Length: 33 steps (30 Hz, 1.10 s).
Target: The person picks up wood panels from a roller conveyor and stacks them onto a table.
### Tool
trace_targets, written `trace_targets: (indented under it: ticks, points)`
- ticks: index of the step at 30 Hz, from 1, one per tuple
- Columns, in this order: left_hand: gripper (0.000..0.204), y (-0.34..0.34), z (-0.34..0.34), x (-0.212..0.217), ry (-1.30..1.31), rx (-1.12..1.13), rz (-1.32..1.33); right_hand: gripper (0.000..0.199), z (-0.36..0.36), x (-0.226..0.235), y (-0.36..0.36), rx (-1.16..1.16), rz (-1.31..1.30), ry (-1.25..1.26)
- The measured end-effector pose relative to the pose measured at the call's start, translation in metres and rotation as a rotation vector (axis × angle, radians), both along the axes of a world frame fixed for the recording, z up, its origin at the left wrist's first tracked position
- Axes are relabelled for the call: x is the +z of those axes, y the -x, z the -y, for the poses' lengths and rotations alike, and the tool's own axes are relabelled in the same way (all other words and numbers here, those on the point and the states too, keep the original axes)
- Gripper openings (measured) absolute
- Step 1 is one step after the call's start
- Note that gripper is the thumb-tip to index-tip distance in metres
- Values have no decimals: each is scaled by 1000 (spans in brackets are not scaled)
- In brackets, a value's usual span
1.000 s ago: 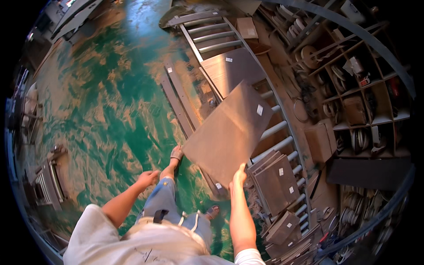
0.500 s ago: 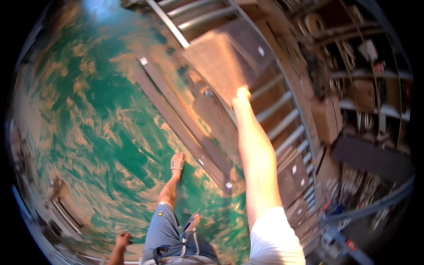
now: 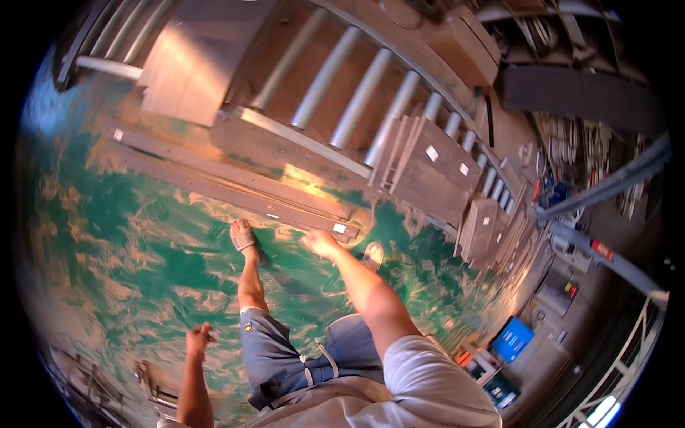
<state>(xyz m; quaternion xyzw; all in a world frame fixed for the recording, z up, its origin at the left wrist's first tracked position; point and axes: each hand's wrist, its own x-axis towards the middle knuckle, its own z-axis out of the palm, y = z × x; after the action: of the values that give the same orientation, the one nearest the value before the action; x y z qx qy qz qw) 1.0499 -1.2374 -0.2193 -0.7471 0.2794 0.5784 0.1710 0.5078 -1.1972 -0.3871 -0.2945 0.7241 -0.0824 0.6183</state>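
My right hand (image 3: pixel 322 243) hangs over the green floor near the end of two long brown boards (image 3: pixel 246 194), apart from them as far as I can see. Its fingers curl in, and nothing shows in them. Low on the left is my left hand (image 3: pixel 199 339), also with bent fingers; whether something small is inside I cannot make out. At the upper left a wide brown panel (image 3: pixel 187 68) lies on the roller conveyor (image 3: pixel 349 93), touched by neither hand.
A stack of brown panels (image 3: pixel 435 167) with white labels sits farther right on the rollers, with smaller boards (image 3: pixel 479 232) beside it. A cardboard box (image 3: pixel 464 46) stands behind. Grey metal beams (image 3: pixel 606 178) and a blue box (image 3: pixel 512 339) are at the right. Dust streaks the floor.
My right hand has come off the wide panel and dropped down toward my body. My view has turned right, so the panel and long boards now appear farther left.
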Motion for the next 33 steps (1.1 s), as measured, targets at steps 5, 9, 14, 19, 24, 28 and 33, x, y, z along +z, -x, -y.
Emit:
trace_targets:
  ticks: [5,9,14,19,24,28,33]
  points:
    - [38,122,102,-49,352,-95,-49,23,-242,51,163,-883,306,-170]
    - [37,279,109,-55,460,-37,-21,18,-299,70,332,-1247,-91,-158]
    - [31,560,47,-131,356,-436,-152,47,-339,-9,547,-953,-702,199]
    - [90,862,-30,-179,560,-547,-253,74,-314,-40,619,-1011,-641,146]
    - [89,919,-53,-201,697,-495,-15,71,-328,-39,622,-1042,-608,154]
    - [81,911,-64,-146,504,-402,19,43,-338,3,646,-1384,-269,223]
    - [42,896,-89,-92,320,-348,-356,42,-363,19,640,-1170,-320,232]
